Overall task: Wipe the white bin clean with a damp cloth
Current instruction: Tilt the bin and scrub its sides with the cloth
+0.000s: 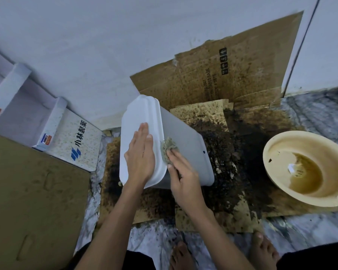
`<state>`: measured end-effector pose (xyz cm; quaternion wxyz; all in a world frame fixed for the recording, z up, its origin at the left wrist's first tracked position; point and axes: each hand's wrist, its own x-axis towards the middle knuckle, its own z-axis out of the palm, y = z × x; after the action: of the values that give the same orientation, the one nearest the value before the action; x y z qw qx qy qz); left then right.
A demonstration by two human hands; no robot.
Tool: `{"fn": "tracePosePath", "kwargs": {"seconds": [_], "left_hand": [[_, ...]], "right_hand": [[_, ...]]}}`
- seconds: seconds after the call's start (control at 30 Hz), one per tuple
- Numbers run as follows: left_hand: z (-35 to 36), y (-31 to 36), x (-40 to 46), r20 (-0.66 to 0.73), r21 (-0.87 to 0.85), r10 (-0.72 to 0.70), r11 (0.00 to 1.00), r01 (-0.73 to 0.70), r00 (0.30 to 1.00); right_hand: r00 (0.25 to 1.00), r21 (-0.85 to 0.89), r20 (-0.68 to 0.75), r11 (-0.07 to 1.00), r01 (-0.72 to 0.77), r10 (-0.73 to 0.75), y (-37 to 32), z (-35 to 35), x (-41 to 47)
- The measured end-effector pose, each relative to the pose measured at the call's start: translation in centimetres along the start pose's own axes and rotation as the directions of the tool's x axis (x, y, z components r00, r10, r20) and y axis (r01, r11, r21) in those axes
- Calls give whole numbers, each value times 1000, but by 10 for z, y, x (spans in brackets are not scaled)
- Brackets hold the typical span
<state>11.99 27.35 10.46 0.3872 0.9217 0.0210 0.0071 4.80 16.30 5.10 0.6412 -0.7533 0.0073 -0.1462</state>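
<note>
A pale wall (105, 45) fills the upper part of the view, and below it a marbled floor (310, 240) runs across the bottom. Flattened brown cardboard (242, 75) leans against the wall and spreads over the floor, heavily spotted and smeared with dark soil (232, 152). At the left edge lies another large brown sheet (27, 191), and behind it stands an open white carton (80, 141) printed with dark characters and a blue logo. The white bin (187, 152) sits upside down and tilted on the dirty cardboard near the middle, its flat base (137, 117) turned up towards the camera and its rim down on the soiled sheet. To the right, well apart from the bin, a cream basin (281, 151) rests on the cardboard with brownish murky water (306, 172) pooled in it. The left hand (141, 154) lies flat and open on the bin's base, fingers straight and together, pressing it steady. The right hand (183, 176) is clenched around a grey, grimy cloth (169, 148), pushing it against the bin's side wall just beside the base edge. Two bare feet (263, 248) show at the bottom, standing on the floor near the cardboard's edge.
</note>
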Motion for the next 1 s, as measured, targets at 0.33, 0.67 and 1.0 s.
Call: {"fn": "tracePosePath", "kwargs": {"seconds": [0.33,0.67,1.0], "left_hand": [[0,0,0,-2,8,-23,1000,23,1000],[4,3,3,-30,21,1,1000,-1,1000],[-11,25,64,-98,94,-162,981,171,982]], "right_hand": [[994,-147,36,984,104,-99,12,4,57],[996,-25,-24,996,87,-88,16,-13,-4],[998,-43,15,998,-55,55,58,-12,25]]}}
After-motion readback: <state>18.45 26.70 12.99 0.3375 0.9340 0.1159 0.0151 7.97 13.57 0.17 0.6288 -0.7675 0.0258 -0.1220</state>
